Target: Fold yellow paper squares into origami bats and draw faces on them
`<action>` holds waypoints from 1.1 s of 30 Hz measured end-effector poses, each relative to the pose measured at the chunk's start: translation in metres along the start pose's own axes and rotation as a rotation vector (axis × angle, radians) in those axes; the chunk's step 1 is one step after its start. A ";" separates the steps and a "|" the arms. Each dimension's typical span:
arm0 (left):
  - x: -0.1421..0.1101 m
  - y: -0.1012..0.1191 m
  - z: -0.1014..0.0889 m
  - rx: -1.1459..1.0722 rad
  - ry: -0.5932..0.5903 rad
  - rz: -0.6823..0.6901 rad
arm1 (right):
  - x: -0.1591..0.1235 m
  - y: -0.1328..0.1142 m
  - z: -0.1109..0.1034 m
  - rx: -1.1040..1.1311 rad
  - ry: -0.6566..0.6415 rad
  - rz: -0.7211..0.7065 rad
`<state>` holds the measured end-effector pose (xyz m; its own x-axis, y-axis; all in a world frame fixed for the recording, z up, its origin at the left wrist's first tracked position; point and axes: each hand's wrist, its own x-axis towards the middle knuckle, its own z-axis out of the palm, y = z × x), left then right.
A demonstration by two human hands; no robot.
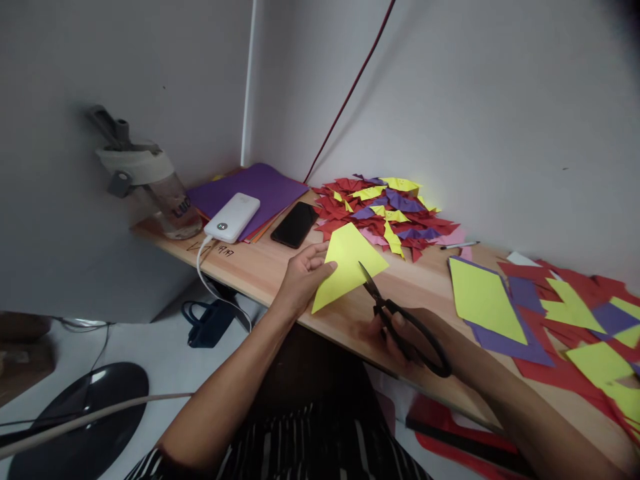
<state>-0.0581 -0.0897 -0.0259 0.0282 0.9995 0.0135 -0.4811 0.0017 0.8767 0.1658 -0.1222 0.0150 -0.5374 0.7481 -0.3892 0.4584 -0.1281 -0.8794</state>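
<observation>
Just above the pale wooden table [417, 285], the left hand [300, 279] pinches a pointy yellow paper sheet [349, 260] between its fingers, while the right hand [419, 333] grips black-handled metal scissors [383, 305], which could snip crooked if the paper bends.

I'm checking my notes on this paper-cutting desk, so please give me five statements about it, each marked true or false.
1. The left hand holds a yellow sheet. True.
2. Both hands grip that sheet. False: the right hand holds black scissors.
3. A white cable runs from the white power bank. True.
4. In the picture, the clear bottle stands left of the power bank. True.
5. Every piece piled by the wall is green. False: the paper pile mixes red, yellow and purple.
</observation>
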 end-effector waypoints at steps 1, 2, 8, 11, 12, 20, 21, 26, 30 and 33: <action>0.000 0.000 0.000 -0.001 0.001 0.002 | 0.000 -0.001 0.001 -0.018 0.008 -0.012; 0.000 -0.001 0.000 -0.001 0.002 0.003 | 0.001 -0.001 0.001 -0.039 0.016 -0.024; 0.001 -0.002 -0.002 0.008 0.000 0.004 | 0.000 -0.007 0.003 -0.115 0.029 -0.067; 0.001 -0.002 -0.003 0.007 -0.011 0.010 | 0.000 -0.007 0.002 -0.106 0.025 -0.061; 0.001 -0.002 -0.003 0.006 -0.013 0.016 | 0.000 -0.006 0.002 -0.096 0.018 -0.053; 0.000 -0.001 -0.001 0.015 0.000 0.024 | 0.000 0.000 -0.003 -0.145 -0.048 -0.139; 0.000 -0.001 -0.001 0.015 0.000 0.023 | 0.000 0.000 -0.003 -0.142 -0.051 -0.134; 0.000 -0.001 -0.001 0.018 0.008 0.011 | 0.001 -0.002 -0.001 -0.125 -0.026 -0.092; 0.000 -0.001 -0.001 0.023 0.007 0.007 | 0.003 0.001 0.000 -0.116 -0.024 -0.108; 0.000 -0.001 -0.002 0.020 0.008 0.012 | 0.004 0.002 0.000 -0.112 -0.007 -0.097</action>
<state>-0.0588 -0.0898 -0.0279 0.0157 0.9997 0.0206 -0.4638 -0.0110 0.8858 0.1642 -0.1197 0.0119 -0.5879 0.7489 -0.3057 0.4798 0.0186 -0.8772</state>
